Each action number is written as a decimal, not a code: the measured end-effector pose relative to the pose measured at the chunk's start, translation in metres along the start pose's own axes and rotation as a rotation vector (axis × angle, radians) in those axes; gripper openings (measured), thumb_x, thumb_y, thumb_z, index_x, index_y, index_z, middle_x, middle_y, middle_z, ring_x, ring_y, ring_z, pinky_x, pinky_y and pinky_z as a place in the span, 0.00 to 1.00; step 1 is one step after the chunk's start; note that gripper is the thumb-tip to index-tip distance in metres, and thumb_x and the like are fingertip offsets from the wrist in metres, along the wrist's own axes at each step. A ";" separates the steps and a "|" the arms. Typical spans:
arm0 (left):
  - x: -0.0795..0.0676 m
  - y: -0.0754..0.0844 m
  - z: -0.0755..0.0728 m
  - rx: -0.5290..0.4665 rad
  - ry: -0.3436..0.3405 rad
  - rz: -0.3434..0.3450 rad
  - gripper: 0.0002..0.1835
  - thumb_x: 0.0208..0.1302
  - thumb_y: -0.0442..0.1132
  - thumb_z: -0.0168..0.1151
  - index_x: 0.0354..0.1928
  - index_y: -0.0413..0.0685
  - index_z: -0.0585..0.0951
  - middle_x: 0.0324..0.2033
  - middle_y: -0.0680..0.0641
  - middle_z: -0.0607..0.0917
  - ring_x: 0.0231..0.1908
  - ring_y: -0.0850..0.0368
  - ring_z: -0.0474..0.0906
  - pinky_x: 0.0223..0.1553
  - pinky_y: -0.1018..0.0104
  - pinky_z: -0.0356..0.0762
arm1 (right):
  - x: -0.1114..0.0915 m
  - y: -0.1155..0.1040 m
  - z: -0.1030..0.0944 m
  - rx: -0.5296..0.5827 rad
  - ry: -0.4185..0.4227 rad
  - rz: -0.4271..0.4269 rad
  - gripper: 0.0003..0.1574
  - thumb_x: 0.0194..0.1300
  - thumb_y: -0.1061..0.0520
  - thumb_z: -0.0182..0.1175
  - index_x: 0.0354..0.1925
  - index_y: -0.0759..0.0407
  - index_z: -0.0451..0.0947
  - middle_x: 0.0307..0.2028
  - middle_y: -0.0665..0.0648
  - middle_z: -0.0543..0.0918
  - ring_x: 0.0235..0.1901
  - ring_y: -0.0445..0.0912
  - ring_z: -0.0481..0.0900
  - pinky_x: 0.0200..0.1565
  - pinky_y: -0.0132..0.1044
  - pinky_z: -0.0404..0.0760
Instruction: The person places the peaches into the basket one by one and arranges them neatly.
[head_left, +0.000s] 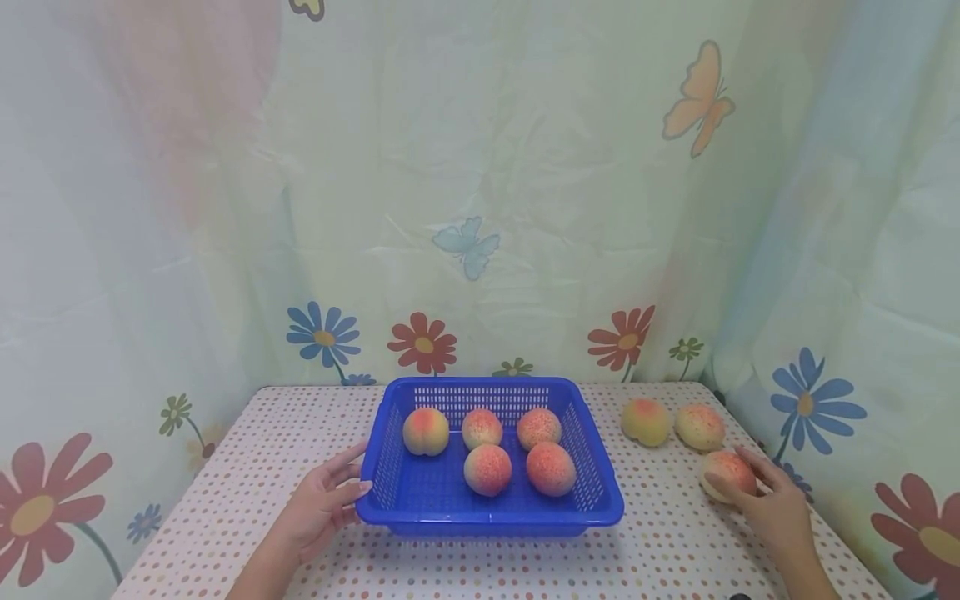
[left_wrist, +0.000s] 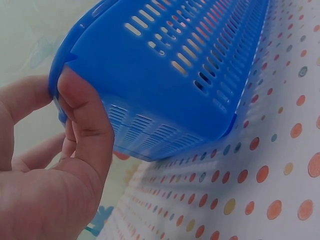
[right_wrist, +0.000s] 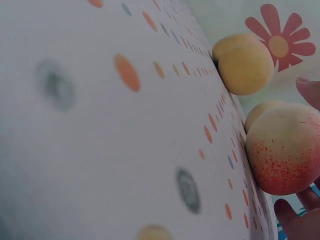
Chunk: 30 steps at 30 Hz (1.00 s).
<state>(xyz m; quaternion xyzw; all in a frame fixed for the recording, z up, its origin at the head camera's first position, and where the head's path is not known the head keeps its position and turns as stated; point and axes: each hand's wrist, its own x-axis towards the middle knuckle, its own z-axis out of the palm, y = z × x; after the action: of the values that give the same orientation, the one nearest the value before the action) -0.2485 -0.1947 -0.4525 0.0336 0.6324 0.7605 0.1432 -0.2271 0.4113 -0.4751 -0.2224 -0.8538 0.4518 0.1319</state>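
Note:
A blue plastic basket stands mid-table with several red-and-yellow peaches inside. At its left end my left hand grips the rim; in the left wrist view, fingers bend over the basket edge. On the right, my right hand straddles a red-speckled peach lying on the table. In the right wrist view, the thumb stands a little off that peach, with fingers on its other side. Farther back lie a yellow peach and another speckled peach.
The table has a white cloth with coloured dots. A flower-printed curtain hangs close behind it and along both sides. A small dark round object shows at the bottom edge of the head view.

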 end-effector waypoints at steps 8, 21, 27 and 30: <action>-0.001 0.000 -0.001 -0.011 -0.014 -0.002 0.38 0.60 0.34 0.62 0.71 0.54 0.57 0.59 0.34 0.70 0.51 0.43 0.78 0.47 0.52 0.80 | 0.006 0.002 0.001 0.012 -0.043 0.074 0.67 0.47 0.29 0.66 0.74 0.48 0.44 0.73 0.64 0.49 0.67 0.67 0.53 0.61 0.63 0.63; 0.001 -0.002 -0.001 -0.004 -0.014 0.001 0.38 0.61 0.35 0.62 0.71 0.54 0.57 0.59 0.34 0.70 0.51 0.43 0.78 0.47 0.52 0.80 | 0.014 0.010 0.005 -0.038 -0.012 0.054 0.67 0.46 0.30 0.67 0.74 0.50 0.46 0.70 0.68 0.54 0.63 0.65 0.60 0.54 0.59 0.70; 0.001 -0.001 -0.002 -0.001 -0.018 0.005 0.37 0.61 0.35 0.61 0.71 0.54 0.58 0.59 0.32 0.69 0.51 0.43 0.79 0.47 0.52 0.80 | 0.016 0.010 0.006 -0.048 -0.012 0.071 0.68 0.45 0.29 0.67 0.73 0.50 0.46 0.69 0.68 0.58 0.60 0.62 0.63 0.45 0.49 0.75; 0.000 -0.001 -0.002 -0.001 -0.022 0.006 0.37 0.61 0.34 0.61 0.71 0.53 0.57 0.59 0.32 0.69 0.51 0.43 0.78 0.47 0.52 0.80 | 0.015 0.010 0.005 -0.032 -0.007 0.091 0.68 0.43 0.29 0.68 0.73 0.49 0.47 0.68 0.67 0.59 0.59 0.61 0.64 0.42 0.43 0.75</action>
<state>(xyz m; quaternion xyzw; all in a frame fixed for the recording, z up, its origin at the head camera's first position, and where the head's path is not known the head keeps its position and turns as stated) -0.2490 -0.1960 -0.4541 0.0438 0.6303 0.7609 0.1478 -0.2396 0.4201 -0.4859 -0.2617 -0.8505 0.4442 0.1046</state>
